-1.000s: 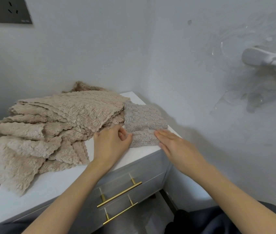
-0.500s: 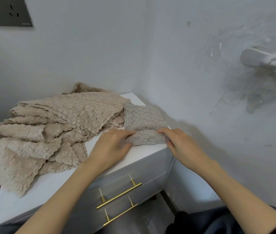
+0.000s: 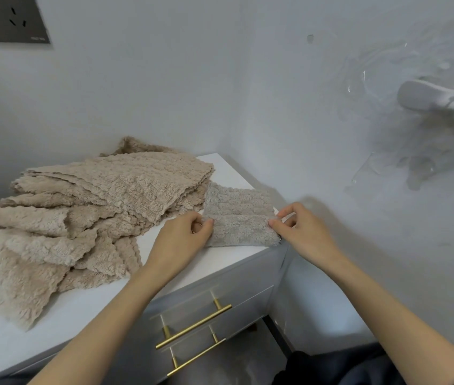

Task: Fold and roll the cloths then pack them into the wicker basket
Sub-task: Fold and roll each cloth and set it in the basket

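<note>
A: While both hands are on it, where does the small grey fluffy cloth (image 3: 241, 218) lie?

B: Folded on the white cabinet top (image 3: 216, 262), at its right corner, just beside the heap of beige fluffy cloths (image 3: 81, 218). The left hand (image 3: 184, 237) pinches its left edge and the right hand (image 3: 303, 232) its right edge, fingers curled.

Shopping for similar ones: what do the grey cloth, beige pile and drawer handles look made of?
Grey cloth: soft plush fabric, likely microfibre fleece, by its fuzzy bubbled nap. Beige pile: seemingly the same fleecy fabric, with scalloped edges. Drawer handles: metal, brushed gold finish, judging by the sheen; possibly only plated.
</note>
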The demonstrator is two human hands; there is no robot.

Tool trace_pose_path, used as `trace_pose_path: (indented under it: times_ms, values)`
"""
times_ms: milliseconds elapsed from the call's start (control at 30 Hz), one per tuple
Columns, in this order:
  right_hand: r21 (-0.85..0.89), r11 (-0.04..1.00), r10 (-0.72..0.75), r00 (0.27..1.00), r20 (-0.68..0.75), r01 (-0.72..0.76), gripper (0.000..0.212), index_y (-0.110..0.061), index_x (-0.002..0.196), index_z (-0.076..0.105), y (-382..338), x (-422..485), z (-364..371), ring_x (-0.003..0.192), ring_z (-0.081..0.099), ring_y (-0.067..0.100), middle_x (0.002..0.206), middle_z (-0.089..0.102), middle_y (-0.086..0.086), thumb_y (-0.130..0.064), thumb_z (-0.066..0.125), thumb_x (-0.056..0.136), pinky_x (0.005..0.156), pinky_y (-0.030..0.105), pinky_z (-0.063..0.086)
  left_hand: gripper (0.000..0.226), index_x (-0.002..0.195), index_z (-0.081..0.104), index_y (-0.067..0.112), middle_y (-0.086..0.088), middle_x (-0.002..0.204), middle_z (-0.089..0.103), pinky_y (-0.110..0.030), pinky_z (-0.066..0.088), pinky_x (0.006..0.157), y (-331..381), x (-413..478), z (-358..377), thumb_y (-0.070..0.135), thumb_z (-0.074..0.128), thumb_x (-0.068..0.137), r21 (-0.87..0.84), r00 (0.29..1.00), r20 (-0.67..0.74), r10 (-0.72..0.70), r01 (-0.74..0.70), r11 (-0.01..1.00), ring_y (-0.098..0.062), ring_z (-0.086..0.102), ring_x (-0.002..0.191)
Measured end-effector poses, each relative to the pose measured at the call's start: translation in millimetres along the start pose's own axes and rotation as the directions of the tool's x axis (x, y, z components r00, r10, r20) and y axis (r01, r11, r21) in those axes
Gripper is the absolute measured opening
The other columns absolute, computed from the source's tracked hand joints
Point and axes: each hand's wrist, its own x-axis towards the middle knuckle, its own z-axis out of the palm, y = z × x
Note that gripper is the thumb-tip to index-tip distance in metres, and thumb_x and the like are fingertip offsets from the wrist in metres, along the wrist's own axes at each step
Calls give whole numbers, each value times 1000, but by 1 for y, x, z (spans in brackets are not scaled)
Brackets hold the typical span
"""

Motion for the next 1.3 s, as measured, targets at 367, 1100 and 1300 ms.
trace_pose_path:
  times_ms: [367,1100,1300]
  values:
    - [-406,667,-654,752,82,625,44,-8,128,60,-29,-31,36,127,51,25,133,58,7,5,59,85,109,40,39,28,76,59,17,3,63,59,-28,37,55,6,4,5,41,53,89,73,996,-85,-40,46,996,-16,57,64]
    - [-597,689,-323,912,253,410,71,-24,153,13,-11,-31,8,144,18,9,159,16,-9,-2,36,89,103,25,35,7,96,63,21,10,90,60,-26,41,62,7,0,-3,20,61,89,288,904,-183,387,-327,900,-12,53,84]
    - [-562,685,-443,877,184,464,52,-29,148,30,0,-25,11,135,33,10,147,37,-12,-23,39,97,96,27,44,33,111,70,16,3,110,69,-33,45,95,5,-1,-11,10,65,79,296,851,60,521,-514,805,-21,59,106]
